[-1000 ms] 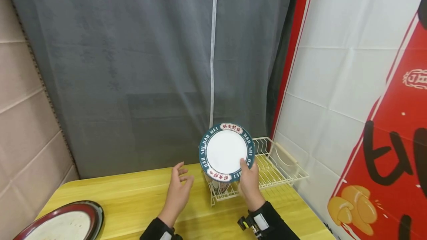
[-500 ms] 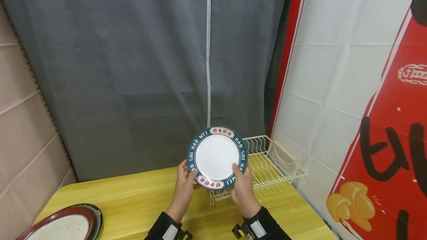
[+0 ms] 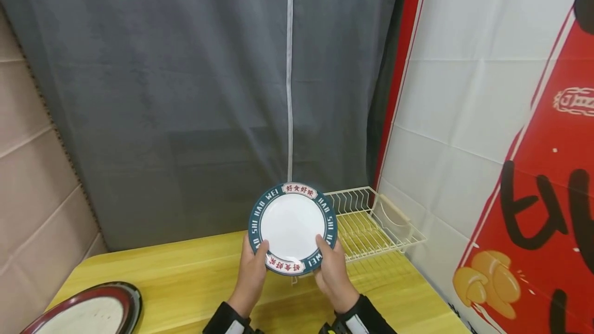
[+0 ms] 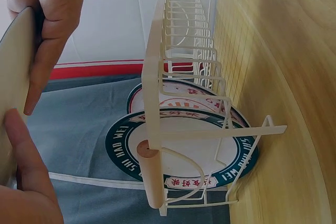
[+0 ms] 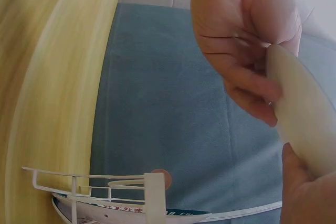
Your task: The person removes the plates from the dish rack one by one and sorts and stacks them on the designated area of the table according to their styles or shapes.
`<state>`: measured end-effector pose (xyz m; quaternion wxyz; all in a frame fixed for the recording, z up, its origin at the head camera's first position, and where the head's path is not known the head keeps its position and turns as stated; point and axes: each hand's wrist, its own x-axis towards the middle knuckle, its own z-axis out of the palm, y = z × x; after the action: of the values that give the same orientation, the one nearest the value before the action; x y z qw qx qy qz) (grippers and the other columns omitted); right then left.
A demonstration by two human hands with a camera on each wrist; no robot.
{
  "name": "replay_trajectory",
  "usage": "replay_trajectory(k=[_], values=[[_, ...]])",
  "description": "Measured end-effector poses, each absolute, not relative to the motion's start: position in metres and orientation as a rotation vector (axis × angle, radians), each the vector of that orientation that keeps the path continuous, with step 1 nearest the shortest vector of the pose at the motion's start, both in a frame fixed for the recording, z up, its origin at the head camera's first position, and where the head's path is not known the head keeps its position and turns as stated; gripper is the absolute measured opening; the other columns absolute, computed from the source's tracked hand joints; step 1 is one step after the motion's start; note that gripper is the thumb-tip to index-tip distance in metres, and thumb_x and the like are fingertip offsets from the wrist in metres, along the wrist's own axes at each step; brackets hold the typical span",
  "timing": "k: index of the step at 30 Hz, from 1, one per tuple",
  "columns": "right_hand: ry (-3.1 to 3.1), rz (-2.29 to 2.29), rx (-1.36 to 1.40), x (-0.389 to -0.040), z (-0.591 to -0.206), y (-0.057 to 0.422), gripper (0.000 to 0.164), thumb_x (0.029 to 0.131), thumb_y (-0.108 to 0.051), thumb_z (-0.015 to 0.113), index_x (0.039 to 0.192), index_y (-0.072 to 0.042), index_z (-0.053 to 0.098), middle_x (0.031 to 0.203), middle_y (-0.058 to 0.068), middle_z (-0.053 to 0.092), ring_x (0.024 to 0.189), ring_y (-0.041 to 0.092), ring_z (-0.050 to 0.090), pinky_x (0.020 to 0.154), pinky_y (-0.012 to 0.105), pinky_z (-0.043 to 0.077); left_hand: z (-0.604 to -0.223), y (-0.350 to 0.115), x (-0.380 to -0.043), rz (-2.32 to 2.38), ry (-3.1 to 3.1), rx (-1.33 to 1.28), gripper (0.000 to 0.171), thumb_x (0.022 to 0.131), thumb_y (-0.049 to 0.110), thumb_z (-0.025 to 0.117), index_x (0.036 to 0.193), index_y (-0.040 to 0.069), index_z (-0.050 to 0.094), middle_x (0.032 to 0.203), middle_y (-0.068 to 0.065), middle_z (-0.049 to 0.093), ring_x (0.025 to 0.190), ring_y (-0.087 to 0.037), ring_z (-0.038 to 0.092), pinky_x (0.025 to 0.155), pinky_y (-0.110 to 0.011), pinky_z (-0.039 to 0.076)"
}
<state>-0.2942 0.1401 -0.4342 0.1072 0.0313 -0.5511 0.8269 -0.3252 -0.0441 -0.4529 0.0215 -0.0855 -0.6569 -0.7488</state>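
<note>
A round plate (image 3: 292,226) with a white middle and a teal lettered rim is held up in front of the body, its face toward me. My left hand (image 3: 252,278) grips its lower left rim, thumb on the face. At the lower right rim my right hand (image 3: 335,278) holds it the same way. Both wrist views show the pale back of the plate (image 5: 304,108), with fingers behind the rim. Behind it stands a cream wire dish rack (image 3: 366,226). Two more lettered plates (image 4: 181,148) lean in the rack's near end in the left wrist view.
A tray or plate with a dark red rim (image 3: 127,298) lies at the table's front left, partly out of view. The yellow wooden table (image 3: 185,267) meets a grey curtain (image 3: 185,117) at the back. A white and red printed wall sheet (image 3: 464,117) hangs on the right.
The left hand, free a second ago, has come in and taken hold of the plate. The plate has moved left and down, away from the rack, in both hands.
</note>
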Motion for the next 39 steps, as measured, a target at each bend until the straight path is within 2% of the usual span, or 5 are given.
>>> replay_trajectory(k=[18, 23, 29, 34, 39], values=[[-1.687, 2.424, 0.21, -0.296, -0.451, 0.146, 0.072, 0.12, -0.012, 0.048, 0.18, -0.005, 0.01, 0.168, 0.02, 0.055, 0.116, -0.001, 0.075, 0.103, 0.02, 0.065, -0.462, -0.053, -0.314, -2.233, -2.038, -0.105, 0.061, 0.122, 0.018, 0.038, 0.178, 0.005, 0.017, 0.18, -0.025, 0.039, 0.166, -0.042, 0.044, 0.134, -0.053, 0.036], [-1.681, 2.41, 0.23, -0.297, -0.451, 0.155, 0.072, 0.118, -0.009, 0.053, 0.177, -0.003, 0.013, 0.132, -0.006, 0.076, 0.098, -0.001, 0.073, 0.084, 0.014, 0.064, -0.468, -0.066, -0.31, -2.203, -2.034, -0.05, 0.059, 0.122, 0.017, 0.037, 0.177, 0.004, 0.019, 0.172, -0.025, 0.049, 0.143, -0.01, 0.062, 0.122, -0.019, 0.051], [-1.702, 2.35, 0.259, -0.296, -0.449, 0.162, 0.072, 0.118, -0.011, 0.052, 0.178, -0.002, 0.013, 0.162, 0.026, 0.06, 0.112, 0.0, 0.077, 0.095, 0.015, 0.065, -0.476, -0.081, -0.306, -2.22, -1.951, -0.024, 0.06, 0.122, 0.014, 0.036, 0.177, 0.001, 0.018, 0.176, -0.028, 0.042, 0.124, 0.02, 0.053, 0.103, 0.002, 0.046], [-1.697, 2.356, 0.295, -0.298, -0.449, 0.166, 0.069, 0.12, -0.011, 0.049, 0.177, 0.0, 0.012, 0.161, 0.023, 0.061, 0.127, 0.006, 0.077, 0.112, 0.027, 0.063, -0.48, -0.094, -0.303, -2.218, -1.938, 0.043, 0.062, 0.122, 0.014, 0.035, 0.178, 0.001, 0.015, 0.178, -0.029, 0.038, 0.126, 0.015, 0.055, 0.102, 0.003, 0.046], [-1.69, 2.34, 0.303, -0.301, -0.451, 0.171, 0.068, 0.12, -0.011, 0.051, 0.175, 0.002, 0.014, 0.151, 0.008, 0.07, 0.125, 0.007, 0.078, 0.112, 0.029, 0.063, -0.486, -0.108, -0.302, -2.221, -1.935, 0.109, 0.063, 0.121, 0.014, 0.034, 0.178, 0.0, 0.011, 0.18, -0.03, 0.034, 0.151, -0.018, 0.055, 0.102, 0.003, 0.046]])
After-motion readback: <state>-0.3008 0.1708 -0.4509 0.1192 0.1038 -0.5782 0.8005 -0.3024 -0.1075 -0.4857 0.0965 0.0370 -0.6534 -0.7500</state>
